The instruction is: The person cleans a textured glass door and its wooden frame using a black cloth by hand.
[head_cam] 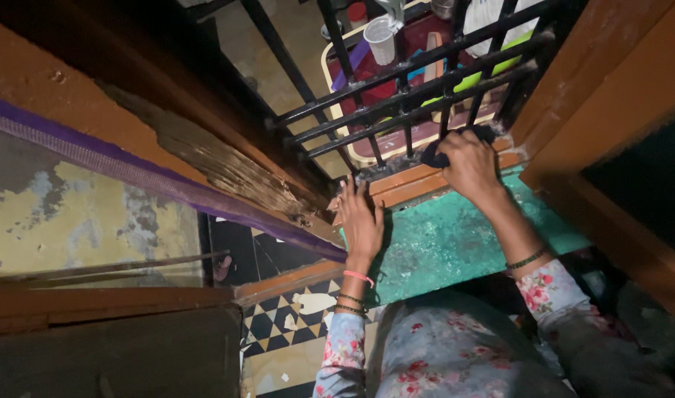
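Wiping w/ cloth (434,156), grille (407,96) blocking cup (381,38)

Dark cloth (434,156) bunched against the black window grille (396,99)

The black window grille (411,96) blocks the way outward; its bars leave only narrow gaps, tightest where the horizontal bars bunch together. The green sill (455,236) lies open between the left hand (361,221) and the right hand (470,166). Orange wooden frame (610,96) walls both sides.
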